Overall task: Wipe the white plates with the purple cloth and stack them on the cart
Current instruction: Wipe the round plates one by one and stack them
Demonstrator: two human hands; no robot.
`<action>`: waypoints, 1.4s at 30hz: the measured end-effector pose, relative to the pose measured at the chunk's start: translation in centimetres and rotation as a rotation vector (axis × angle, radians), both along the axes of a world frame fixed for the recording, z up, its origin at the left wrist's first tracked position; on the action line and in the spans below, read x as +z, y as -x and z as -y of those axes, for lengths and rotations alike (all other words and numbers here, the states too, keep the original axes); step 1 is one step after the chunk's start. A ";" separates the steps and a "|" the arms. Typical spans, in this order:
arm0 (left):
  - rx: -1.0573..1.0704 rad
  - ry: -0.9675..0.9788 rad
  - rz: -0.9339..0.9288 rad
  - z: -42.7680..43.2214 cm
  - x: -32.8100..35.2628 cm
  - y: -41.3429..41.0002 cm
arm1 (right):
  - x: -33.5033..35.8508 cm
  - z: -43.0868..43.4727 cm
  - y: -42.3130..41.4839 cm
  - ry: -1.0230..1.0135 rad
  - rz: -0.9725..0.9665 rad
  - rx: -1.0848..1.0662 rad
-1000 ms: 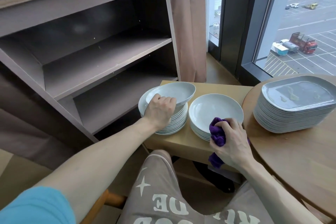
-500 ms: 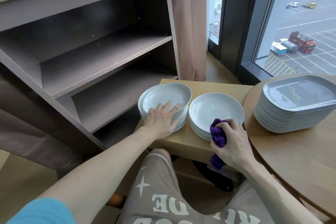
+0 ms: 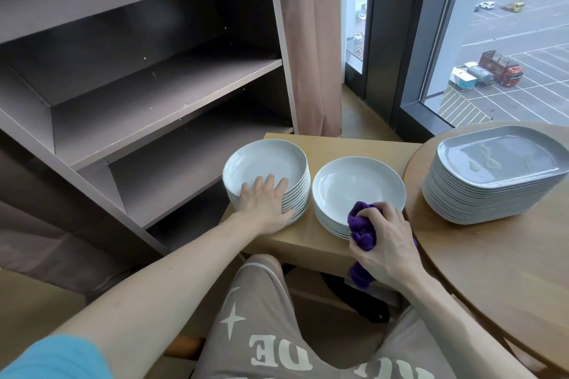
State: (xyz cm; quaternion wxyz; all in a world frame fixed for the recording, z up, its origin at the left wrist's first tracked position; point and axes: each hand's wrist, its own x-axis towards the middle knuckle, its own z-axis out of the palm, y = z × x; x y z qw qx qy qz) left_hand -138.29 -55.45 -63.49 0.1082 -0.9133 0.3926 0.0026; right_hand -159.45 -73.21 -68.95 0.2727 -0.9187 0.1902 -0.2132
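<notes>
Head view shows the cart (image 3: 160,108) tall at my left. Neither plate stack is on it yet, so each plate has a lift across the gap ahead, where a smooth rim could slip from me. On the round table (image 3: 498,271) the grey platter stack (image 3: 498,175) sits near my right forearm, and a wide wiping sweep could knock it. The low table (image 3: 311,240) carries both stacks of white plates. The left stack (image 3: 268,160) stands close to the table's left edge, so a careless shove could send it over. My left hand (image 3: 264,203) lies flat on that stack's near rim, fingers straight and lightly spread, pressing rather than gripping, so lifting from here would give me no hold. My right hand (image 3: 391,246) is curled round the bunched purple cloth (image 3: 363,224) at the near rim of the right stack (image 3: 357,184); the cloth's tail hangs below the table edge and could snag.
</notes>
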 end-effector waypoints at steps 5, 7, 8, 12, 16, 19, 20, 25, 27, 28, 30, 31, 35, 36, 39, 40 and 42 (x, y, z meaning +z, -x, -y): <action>-0.109 0.024 -0.105 3.2 0.3 0.3 | 0.1 0.0 0.0 -0.005 -0.017 -0.001; -0.110 -0.015 -0.117 4.7 0.0 0.5 | 0.1 0.0 0.1 -0.010 -0.021 0.001; -0.093 -0.025 -0.128 5.2 -0.1 0.6 | 0.1 0.0 0.1 -0.014 -0.017 0.002; -0.036 -0.026 -0.184 5.9 -0.8 0.4 | 0.2 0.3 0.1 -0.033 -0.007 0.017; -0.023 -0.012 -0.187 5.8 -1.2 0.3 | 0.4 0.3 -0.2 -0.138 0.028 -0.021; -0.017 -0.006 -0.174 5.9 -1.4 0.3 | 1.5 0.4 -1.0 -0.337 0.133 -0.130; -0.017 -0.005 -0.169 5.9 -1.4 0.3 | 2.0 0.6 -1.6 -0.394 0.164 -0.170; -0.016 -0.023 -0.161 5.8 -1.2 0.4 | 4.3 4.1 -6.4 -0.332 0.085 -0.311; -0.016 -0.024 -0.164 5.9 -1.1 0.5 | 4.1 5.7 -8.3 -0.168 -0.124 -0.333; -0.014 -0.022 -0.173 5.9 -1.0 0.4 | 3.6 6.2 -8.9 -0.090 -0.247 -0.319; -0.007 -0.010 -0.199 5.8 -1.0 0.4 | 1.7 6.3 -9.3 0.100 -0.456 -0.272; -0.005 0.001 -0.205 5.8 -1.0 0.5 | 0.5 6.0 -9.2 0.205 -0.512 -0.253; -0.007 0.032 -0.196 5.8 -1.2 0.3 | -1.3 5.9 -10.0 0.304 -0.507 -0.293; -0.010 0.034 -0.194 5.8 -1.2 0.3 | -1.2 6.0 -10.4 0.305 -0.512 -0.299; -0.016 0.031 -0.192 5.8 -1.3 0.3 | -1.5 6.0 -11.3 0.304 -0.524 -0.311; -0.016 0.030 -0.190 5.8 -1.4 0.3 | -1.6 5.8 -11.7 0.290 -0.515 -0.310; -0.020 0.039 -0.178 5.8 -1.5 0.2 | -1.6 5.4 -12.6 0.236 -0.465 -0.291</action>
